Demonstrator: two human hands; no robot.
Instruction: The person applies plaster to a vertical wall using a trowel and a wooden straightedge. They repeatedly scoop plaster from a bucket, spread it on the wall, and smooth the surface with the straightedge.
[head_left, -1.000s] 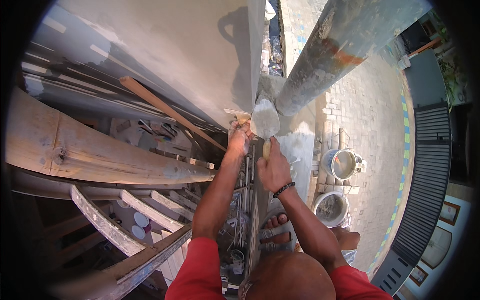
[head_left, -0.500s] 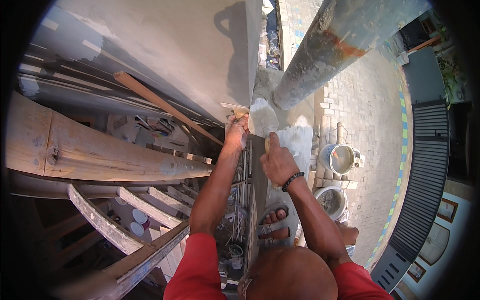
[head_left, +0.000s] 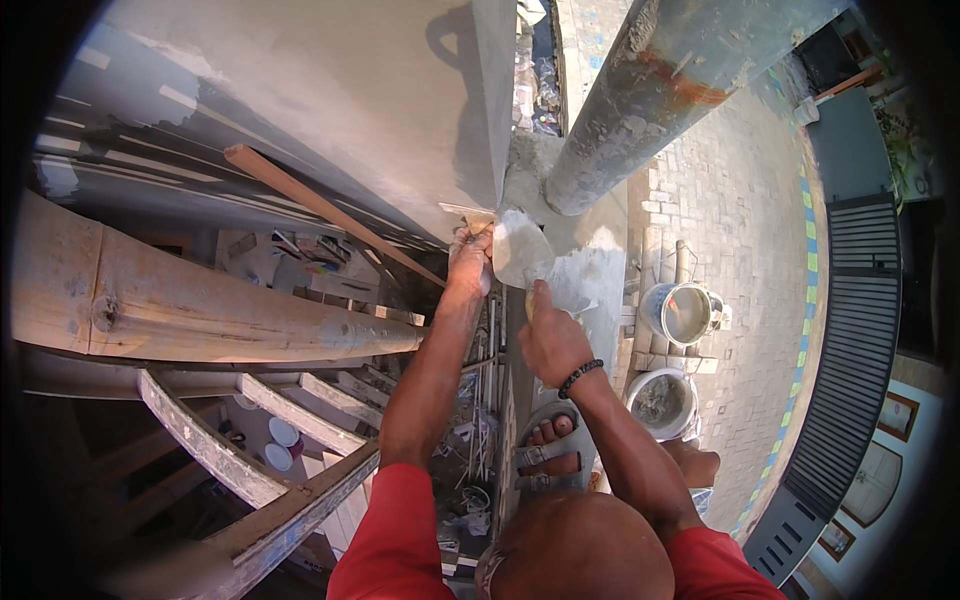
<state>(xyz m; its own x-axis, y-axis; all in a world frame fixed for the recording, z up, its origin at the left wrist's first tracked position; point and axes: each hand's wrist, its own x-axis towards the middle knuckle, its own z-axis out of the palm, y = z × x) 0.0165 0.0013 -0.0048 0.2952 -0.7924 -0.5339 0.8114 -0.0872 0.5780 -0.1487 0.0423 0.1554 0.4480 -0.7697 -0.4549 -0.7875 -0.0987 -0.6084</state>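
My left hand point(head_left: 470, 260) is closed round a wide-bladed scraper point(head_left: 466, 211), its blade at the grey plastered wall point(head_left: 340, 90) close to the wall's corner edge. In my right hand point(head_left: 553, 345) is a pointing trowel point(head_left: 521, 248), gripped by its pale handle, with the index finger stretched toward the blade. The broad grey trowel blade lies beside my left fingers, next to the wall's corner; whether it touches the scraper I cannot tell. Grey mortar smears mark the ledge point(head_left: 585, 280) below.
A round grey pillar point(head_left: 640, 110) rises at the upper right. Two buckets, one of greyish liquid point(head_left: 686, 314) and one of mortar point(head_left: 662, 402), stand right of my right arm. A thick bamboo pole point(head_left: 220, 290), a wooden batten point(head_left: 320, 205) and a frame point(head_left: 300, 500) lie left, over a drop.
My right hand and the trowel have shifted a little toward me and slightly left. My left hand with the scraper has hardly moved.
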